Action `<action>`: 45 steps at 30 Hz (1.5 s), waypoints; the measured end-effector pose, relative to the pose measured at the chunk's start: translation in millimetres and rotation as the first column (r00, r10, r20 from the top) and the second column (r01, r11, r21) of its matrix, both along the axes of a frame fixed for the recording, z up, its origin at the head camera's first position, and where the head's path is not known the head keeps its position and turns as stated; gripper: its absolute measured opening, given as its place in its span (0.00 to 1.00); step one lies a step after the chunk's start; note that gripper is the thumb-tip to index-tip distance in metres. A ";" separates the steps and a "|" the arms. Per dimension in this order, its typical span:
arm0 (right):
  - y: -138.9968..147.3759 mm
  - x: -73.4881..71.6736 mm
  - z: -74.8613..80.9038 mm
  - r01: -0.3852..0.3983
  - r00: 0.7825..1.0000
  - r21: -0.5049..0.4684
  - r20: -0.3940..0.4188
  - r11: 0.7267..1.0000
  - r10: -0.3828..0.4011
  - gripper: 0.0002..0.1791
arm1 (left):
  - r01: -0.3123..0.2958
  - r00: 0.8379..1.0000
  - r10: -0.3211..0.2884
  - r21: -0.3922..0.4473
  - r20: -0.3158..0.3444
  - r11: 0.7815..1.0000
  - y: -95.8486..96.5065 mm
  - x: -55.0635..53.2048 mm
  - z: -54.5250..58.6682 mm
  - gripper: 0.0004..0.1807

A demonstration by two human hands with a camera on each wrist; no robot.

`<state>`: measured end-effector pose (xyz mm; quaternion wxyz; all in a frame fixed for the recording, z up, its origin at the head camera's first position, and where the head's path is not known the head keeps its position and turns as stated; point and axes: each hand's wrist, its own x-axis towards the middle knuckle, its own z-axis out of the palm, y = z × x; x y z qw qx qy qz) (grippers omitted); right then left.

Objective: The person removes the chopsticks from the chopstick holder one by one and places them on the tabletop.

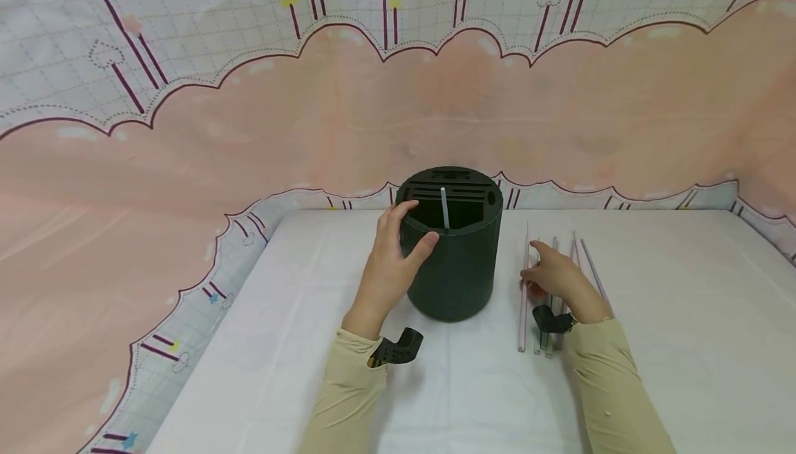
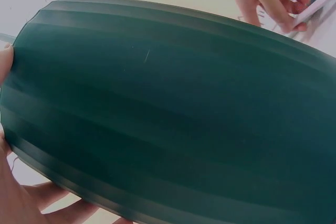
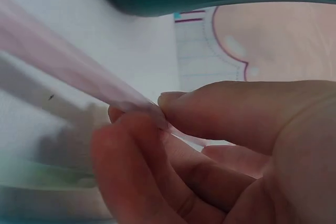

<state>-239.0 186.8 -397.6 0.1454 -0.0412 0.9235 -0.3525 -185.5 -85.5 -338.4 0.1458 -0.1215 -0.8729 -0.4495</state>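
A dark green round pen holder (image 1: 454, 274) with a slotted top stands upright near the table's middle. My left hand (image 1: 388, 260) grips its left side, thumb across the front near the rim and fingers along the far left edge. One pale straw (image 1: 444, 209) leans inside the large front compartment. To the right of the holder, my right hand (image 1: 560, 278) pinches a pink straw (image 3: 79, 66) between thumb and fingertips, as the right wrist view shows. Several more straws (image 1: 548, 333) in pale colours lie on the table under and beside that hand, partly hidden by it.
The white table (image 1: 684, 343) extends to both sides of the hands. Behind it hangs a peach backdrop cloth (image 1: 348, 115) with drawn candles, its lower border meeting the table's far edge just behind the holder.
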 end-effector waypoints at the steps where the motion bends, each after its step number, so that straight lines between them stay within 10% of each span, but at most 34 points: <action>1: 0.4 -0.6 -1.7 -0.005 1.000 0.016 -0.010 1.000 0.005 0.37 | -0.001 1.000 0.001 -0.001 -0.001 1.000 0.0 0.1 0.3 0.33; 19: 0.0 -5.7 -11.4 0.007 1.000 -0.001 -0.009 1.000 -0.007 0.30 | -0.012 1.000 0.012 0.003 -0.006 1.000 0.1 -0.9 2.2 0.32; 30: 1.3 -6.6 3.0 0.033 0.971 -0.156 -0.229 0.987 -0.069 0.22 | -0.009 1.000 0.009 0.004 -0.011 1.000 2.7 -2.6 2.2 0.32; 39: -11.9 1.7 31.7 0.023 0.810 -0.356 -0.541 0.934 -0.226 0.19 | -0.026 1.000 0.026 -0.003 0.009 1.000 3.1 -1.8 1.7 0.31; 45: -29.6 17.2 52.3 -0.116 0.685 -0.458 -0.679 0.882 -0.263 0.14 | -0.027 1.000 0.027 -0.003 0.016 1.000 5.5 -2.7 0.2 0.31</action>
